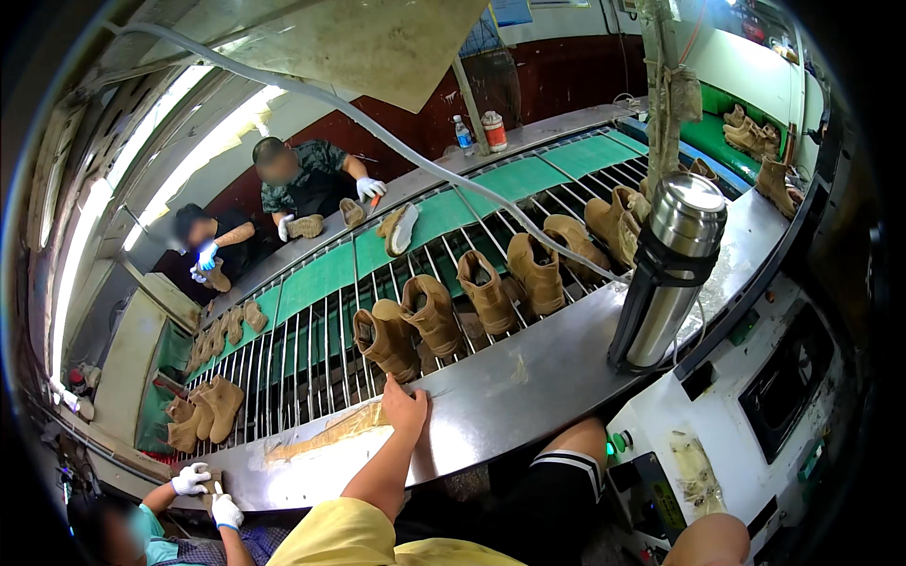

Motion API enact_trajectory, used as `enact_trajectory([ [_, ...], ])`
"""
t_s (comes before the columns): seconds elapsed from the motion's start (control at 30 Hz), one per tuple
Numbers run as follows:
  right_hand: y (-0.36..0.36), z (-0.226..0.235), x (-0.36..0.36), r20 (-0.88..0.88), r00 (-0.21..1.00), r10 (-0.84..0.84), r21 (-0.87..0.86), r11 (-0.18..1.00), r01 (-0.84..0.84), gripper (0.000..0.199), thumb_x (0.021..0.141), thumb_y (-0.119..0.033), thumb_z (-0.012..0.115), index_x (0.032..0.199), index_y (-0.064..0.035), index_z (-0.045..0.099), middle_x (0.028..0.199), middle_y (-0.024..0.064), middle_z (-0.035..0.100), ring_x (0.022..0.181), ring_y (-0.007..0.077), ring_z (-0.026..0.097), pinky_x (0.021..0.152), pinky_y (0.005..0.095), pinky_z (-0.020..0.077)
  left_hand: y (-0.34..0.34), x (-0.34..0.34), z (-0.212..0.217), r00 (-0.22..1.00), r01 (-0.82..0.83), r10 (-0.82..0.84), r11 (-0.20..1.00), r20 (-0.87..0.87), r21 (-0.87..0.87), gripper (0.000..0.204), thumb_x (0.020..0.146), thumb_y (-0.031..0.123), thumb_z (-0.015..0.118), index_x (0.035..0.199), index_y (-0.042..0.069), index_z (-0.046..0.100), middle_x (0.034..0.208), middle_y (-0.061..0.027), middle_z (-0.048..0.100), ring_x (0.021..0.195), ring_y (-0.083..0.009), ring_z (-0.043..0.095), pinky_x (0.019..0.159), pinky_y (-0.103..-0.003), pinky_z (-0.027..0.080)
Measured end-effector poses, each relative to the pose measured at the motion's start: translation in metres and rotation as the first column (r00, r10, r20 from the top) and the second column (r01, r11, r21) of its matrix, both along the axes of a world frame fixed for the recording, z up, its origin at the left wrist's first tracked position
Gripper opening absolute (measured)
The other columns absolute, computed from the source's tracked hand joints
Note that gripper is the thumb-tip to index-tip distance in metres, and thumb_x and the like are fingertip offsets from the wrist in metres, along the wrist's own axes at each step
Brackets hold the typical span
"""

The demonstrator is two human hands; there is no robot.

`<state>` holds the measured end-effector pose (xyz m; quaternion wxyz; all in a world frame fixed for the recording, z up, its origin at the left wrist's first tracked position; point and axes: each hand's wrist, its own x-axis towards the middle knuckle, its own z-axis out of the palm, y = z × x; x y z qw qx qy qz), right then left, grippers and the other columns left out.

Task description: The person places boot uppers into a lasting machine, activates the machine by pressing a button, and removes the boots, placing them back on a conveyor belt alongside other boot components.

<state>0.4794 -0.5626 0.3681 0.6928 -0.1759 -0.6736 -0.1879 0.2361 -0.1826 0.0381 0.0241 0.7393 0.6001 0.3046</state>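
My left hand (404,407) lies flat on the inner edge of the steel ledge (528,377) of a conveyor and holds nothing. Just beyond its fingertips stands a tan boot (385,340) on the wire rack (311,363). Further tan boots (431,314) (486,291) (536,272) stand in a row to the right of it. My forearm comes up from a yellow sleeve at the lower edge. My right hand is out of view.
A tall steel flask (668,274) stands on the ledge at right, above a white control box (746,415). A white hose (377,127) arcs overhead. A co-worker's white-gloved hands (209,495) work at lower left; two people (302,179) (212,245) handle boots across the belt.
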Motion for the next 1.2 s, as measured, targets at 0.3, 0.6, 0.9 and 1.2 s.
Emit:
enact_trajectory([
  [0.3, -0.002, -0.004, -0.006, -0.009, 0.999, 0.049, -0.032, 0.998, -0.049, 0.071, 0.086, -0.021, 0.06, 0.147, -0.0273, 0.024, 0.111, -0.0033, 0.056, 0.068, 0.0128, 0.056, 0.058, 0.0272, 0.0467, -0.003, -0.008, 0.001, 1.0, 0.011, -0.009, 0.998, -0.029, 0.059, 0.062, 0.071, 0.023, 0.063, 0.124, -0.004, 0.046, 0.104, -0.0221, 0.055, 0.098, -0.0391, 0.053, 0.086, -0.047, 0.043],
  [0.6, 0.004, -0.005, -0.011, -0.011, 0.997, 0.082, -0.058, 0.995, -0.082, 0.068, 0.087, -0.02, 0.058, 0.146, -0.026, 0.026, 0.11, -0.0031, 0.057, 0.069, 0.0124, 0.057, 0.059, 0.0266, 0.0479, -0.004, -0.007, 0.002, 0.998, 0.045, -0.043, 0.998, -0.042, 0.039, 0.052, 0.073, 0.022, 0.062, 0.121, 0.004, 0.055, 0.112, -0.0192, 0.057, 0.104, -0.0364, 0.053, 0.091, -0.045, 0.041],
  [0.9, 0.004, -0.007, -0.014, -0.015, 0.994, 0.109, -0.067, 0.992, -0.11, 0.065, 0.088, -0.019, 0.056, 0.146, -0.0247, 0.027, 0.108, -0.0029, 0.059, 0.07, 0.0119, 0.058, 0.06, 0.026, 0.0492, 0.0, -0.01, -0.012, 0.967, 0.103, -0.061, 0.981, -0.246, 0.161, 0.049, 0.077, 0.023, 0.056, 0.123, 0.005, 0.058, 0.116, -0.0192, 0.057, 0.107, -0.0339, 0.053, 0.093, -0.045, 0.039],
  [1.2, 0.006, -0.007, -0.019, -0.012, 0.992, 0.125, -0.068, 0.99, -0.126, 0.063, 0.089, -0.019, 0.055, 0.146, -0.0235, 0.028, 0.106, -0.0026, 0.061, 0.07, 0.0115, 0.06, 0.061, 0.0255, 0.0504, 0.003, -0.003, -0.016, 0.929, 0.072, -0.011, 0.986, -0.369, 0.153, 0.053, 0.079, 0.022, 0.051, 0.13, 0.006, 0.051, 0.122, -0.0169, 0.055, 0.11, -0.0327, 0.051, 0.092, -0.046, 0.039],
])
